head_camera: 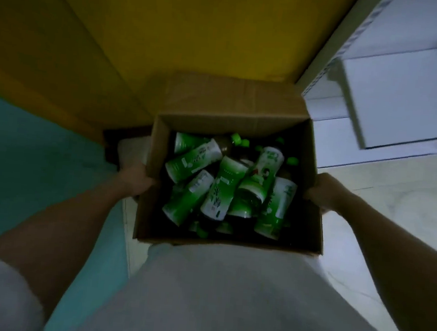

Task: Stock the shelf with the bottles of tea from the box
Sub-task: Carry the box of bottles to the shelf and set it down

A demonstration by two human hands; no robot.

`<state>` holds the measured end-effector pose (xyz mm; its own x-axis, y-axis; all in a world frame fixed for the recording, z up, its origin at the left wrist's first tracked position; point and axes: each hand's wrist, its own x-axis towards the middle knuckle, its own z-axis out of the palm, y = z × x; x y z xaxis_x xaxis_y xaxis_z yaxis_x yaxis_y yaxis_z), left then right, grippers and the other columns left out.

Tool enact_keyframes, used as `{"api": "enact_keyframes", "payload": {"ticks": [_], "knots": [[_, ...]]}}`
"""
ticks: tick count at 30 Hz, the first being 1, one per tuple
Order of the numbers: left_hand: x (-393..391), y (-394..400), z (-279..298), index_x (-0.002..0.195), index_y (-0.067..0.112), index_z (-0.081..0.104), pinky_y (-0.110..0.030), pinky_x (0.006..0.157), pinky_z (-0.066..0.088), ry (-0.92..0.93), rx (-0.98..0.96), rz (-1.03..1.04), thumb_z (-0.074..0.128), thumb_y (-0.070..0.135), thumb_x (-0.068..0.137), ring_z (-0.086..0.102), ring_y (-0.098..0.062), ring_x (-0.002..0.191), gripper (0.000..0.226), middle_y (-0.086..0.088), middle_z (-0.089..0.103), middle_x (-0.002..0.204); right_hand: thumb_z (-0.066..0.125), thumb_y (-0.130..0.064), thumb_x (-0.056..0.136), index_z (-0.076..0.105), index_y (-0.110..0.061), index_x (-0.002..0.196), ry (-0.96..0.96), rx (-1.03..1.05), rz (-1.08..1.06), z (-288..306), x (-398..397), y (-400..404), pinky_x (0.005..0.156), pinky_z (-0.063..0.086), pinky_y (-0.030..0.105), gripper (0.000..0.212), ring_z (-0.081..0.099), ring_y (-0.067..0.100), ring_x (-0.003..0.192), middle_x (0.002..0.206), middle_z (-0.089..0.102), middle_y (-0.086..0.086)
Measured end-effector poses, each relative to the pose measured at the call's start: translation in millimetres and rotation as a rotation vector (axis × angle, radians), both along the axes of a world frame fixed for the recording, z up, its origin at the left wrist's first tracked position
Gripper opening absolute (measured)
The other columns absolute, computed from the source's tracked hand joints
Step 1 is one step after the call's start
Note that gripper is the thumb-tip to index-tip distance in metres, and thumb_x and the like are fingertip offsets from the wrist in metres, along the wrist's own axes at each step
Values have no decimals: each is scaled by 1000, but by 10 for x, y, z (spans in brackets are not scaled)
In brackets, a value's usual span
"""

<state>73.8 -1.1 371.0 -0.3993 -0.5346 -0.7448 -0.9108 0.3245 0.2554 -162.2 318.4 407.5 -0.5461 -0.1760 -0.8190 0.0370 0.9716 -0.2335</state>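
An open brown cardboard box (153, 193) is held in front of my body, above the floor. Inside it several tea bottles (223, 189) with green-and-white labels and green caps lie jumbled on their sides. My left hand (134, 180) grips the box's left wall and my right hand (324, 193) grips its right wall. The far flap of the box stands folded outward. White shelves (405, 103) stand at the upper right with nothing visible on them.
A yellow surface (172, 27) fills the space beyond the box and a teal one (24, 173) lies to the left. Pale tiled floor (394, 209) runs along the right, in front of the shelves. My light shirt covers the bottom of the view.
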Motion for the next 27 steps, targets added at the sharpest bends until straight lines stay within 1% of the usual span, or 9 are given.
{"api": "enact_keyframes", "payload": {"ticks": [2, 4, 6, 8, 11, 15, 19, 23, 27], "knots": [[115, 2, 16, 111, -11, 63, -36, 77, 47, 40, 37, -61, 64, 12, 88, 64, -38, 103, 32, -27, 65, 111, 54, -4, 83, 63, 3, 91, 71, 22, -7, 160, 283, 156, 49, 53, 30, 14, 67, 29, 61, 73, 65, 18], [174, -2, 59, 103, -7, 67, -32, 67, 47, 60, 47, -122, 65, 15, 88, 65, -31, 87, 27, -25, 69, 102, 55, -9, 83, 63, -1, 92, 147, 22, -37, 234, 553, 267, 57, 57, 35, 14, 68, 31, 71, 82, 68, 19], [176, -66, 31, 95, -1, 70, -33, 65, 53, 101, 50, -152, 67, 22, 86, 66, -26, 79, 25, -19, 71, 93, 55, -11, 83, 63, -4, 95, 174, -2, -70, 290, 767, 376, 71, 59, 40, 16, 68, 32, 83, 94, 69, 19], [125, -116, 2, 92, 4, 70, -36, 66, 58, 125, 89, -178, 66, 24, 85, 68, -26, 75, 21, -14, 72, 91, 54, -10, 83, 63, -4, 101, 197, -17, -127, 334, 938, 450, 75, 59, 40, 21, 67, 31, 89, 98, 68, 17], [11, -90, 0, 94, 10, 70, -37, 72, 59, 147, 111, -250, 64, 22, 86, 68, -26, 80, 16, -11, 72, 93, 53, -6, 83, 62, -2, 104, 210, 5, -253, 383, 1192, 607, 75, 58, 40, 23, 66, 33, 91, 98, 67, 17], [-150, 60, -30, 100, 9, 70, -42, 80, 58, 121, 138, -331, 64, 21, 86, 68, -29, 87, 19, -13, 71, 99, 54, -7, 82, 60, -1, 111, 229, 23, -357, 418, 1423, 881, 81, 57, 44, 31, 65, 35, 97, 105, 66, 19], [-397, 304, -37, 108, 11, 67, -38, 83, 55, 112, 149, -427, 65, 24, 87, 65, -26, 90, 25, -11, 70, 105, 53, -5, 83, 59, 0, 114, 253, 30, -480, 399, 1584, 1207, 85, 57, 46, 32, 64, 35, 100, 108, 65, 19], [-715, 688, 8, 117, 15, 62, -34, 76, 54, 116, 148, -549, 64, 25, 87, 63, -26, 91, 32, -10, 68, 112, 54, -7, 84, 58, 0, 115, 253, 34, -584, 281, 1729, 1611, 85, 57, 48, 32, 64, 34, 98, 107, 65, 19], [-1044, 1219, 11, 113, 10, 63, -29, 68, 51, 85, 132, -636, 63, 21, 89, 60, -24, 84, 27, -12, 67, 109, 54, -8, 84, 58, -2, 116, 234, 33, -685, 161, 1777, 2108, 83, 57, 43, 33, 64, 34, 98, 108, 65, 18]]}}
